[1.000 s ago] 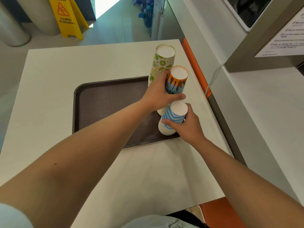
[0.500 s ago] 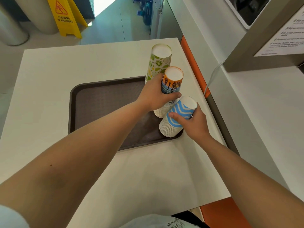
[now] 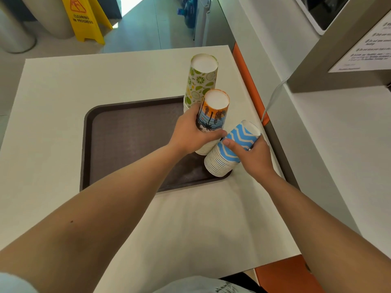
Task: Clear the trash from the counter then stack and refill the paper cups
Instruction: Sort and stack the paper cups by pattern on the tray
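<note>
Gripping orange palm stack (image 3: 213,115) with my left hand (image 3: 190,132) | right hand (image 3: 251,155) clasps tilted blue wave stack (image 3: 230,151), seemingly on tray (image 3: 127,144) | lime stack (image 3: 201,79) beyond left hand

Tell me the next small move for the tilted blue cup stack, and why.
Probably tip the blue stack back upright onto the tray. The right hand grips it leaning right, its rims at the tray's near right corner, while the left hand holds the orange stack upright beside it.
</note>
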Action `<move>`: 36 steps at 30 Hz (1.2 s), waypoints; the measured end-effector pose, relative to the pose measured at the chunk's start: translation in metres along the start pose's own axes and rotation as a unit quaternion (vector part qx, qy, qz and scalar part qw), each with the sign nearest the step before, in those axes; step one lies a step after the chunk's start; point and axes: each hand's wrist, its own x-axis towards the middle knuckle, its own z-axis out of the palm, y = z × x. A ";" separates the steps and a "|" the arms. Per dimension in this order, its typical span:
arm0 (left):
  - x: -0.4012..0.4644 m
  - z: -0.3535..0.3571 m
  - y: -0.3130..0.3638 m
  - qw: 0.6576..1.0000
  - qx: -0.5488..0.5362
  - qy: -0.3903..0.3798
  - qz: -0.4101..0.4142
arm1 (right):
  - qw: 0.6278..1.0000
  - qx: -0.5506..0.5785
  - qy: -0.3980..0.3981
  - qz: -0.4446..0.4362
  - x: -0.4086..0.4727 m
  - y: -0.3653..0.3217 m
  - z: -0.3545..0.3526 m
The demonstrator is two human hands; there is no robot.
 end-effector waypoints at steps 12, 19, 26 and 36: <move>-0.011 -0.010 -0.012 0.994 0.098 0.036 0.017 | 0.999 -0.033 -0.029 -0.011 0.001 0.000 0.003; -0.010 -0.016 -0.007 0.991 0.119 0.045 0.027 | 0.997 -0.060 -0.029 -0.035 -0.002 -0.004 0.011; -0.016 -0.034 -0.012 0.991 0.095 0.092 0.003 | 0.995 -0.075 -0.046 -0.038 0.002 -0.012 0.016; 0.001 -0.058 -0.017 0.988 0.064 0.104 -0.093 | 0.992 -0.101 -0.075 -0.027 0.017 -0.017 0.018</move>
